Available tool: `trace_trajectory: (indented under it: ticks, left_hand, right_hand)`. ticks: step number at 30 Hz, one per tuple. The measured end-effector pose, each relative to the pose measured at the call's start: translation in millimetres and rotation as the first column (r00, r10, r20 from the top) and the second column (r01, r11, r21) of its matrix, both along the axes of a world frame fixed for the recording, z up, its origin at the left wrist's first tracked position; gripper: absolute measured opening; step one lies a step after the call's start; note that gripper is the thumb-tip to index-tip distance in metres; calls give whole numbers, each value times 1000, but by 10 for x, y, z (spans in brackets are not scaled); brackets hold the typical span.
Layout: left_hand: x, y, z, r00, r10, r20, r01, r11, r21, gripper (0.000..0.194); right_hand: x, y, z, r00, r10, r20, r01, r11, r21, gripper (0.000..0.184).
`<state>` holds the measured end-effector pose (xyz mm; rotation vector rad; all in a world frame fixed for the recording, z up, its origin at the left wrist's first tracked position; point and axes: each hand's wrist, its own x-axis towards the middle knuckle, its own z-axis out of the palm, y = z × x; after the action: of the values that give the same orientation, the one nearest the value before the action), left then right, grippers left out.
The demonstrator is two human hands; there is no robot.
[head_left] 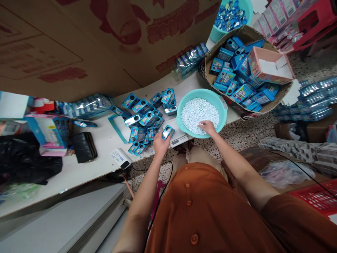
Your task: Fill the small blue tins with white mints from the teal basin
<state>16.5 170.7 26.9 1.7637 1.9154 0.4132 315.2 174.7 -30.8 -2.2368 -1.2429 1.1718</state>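
My left hand [159, 142] holds a small blue tin [167, 132] just above a white scale [176, 136] at the table's front edge. My right hand [207, 127] reaches into a teal basin [222, 105] of small white tablets [197, 110], fingers down among them at the near side. Whether it grips any tablets is hidden. A heap of several more blue tins [147, 116] lies on the white table [86, 168] left of the basin.
A cardboard box [273, 100] of blue packets sits right of the basin, a pink carton [268, 65] on top. A second teal tub [229, 15] stands behind. On the left lie a black pouch [84, 147], wrapped packs [86, 105] and a small white box [120, 158].
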Motion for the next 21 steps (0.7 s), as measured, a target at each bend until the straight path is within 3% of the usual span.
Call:
trace_trajectory:
  ticks: [13,17,21]
  left_hand:
    - [201,128,-348,999,-18,51,19,999,-28,43]
    - [207,103,-286,998,-48,50,49,999,-20,58]
    - [125,-36,-80,995,-79,68,72,993,89,68]
  right_hand:
    - [62,-94,-88,1000,-13,-7,13,999,46,31]
    - [39,-65,-4,1000,16,5,-16,998,68,29]
    - [0,-21,83,998,68,0,-67,994,92,28]
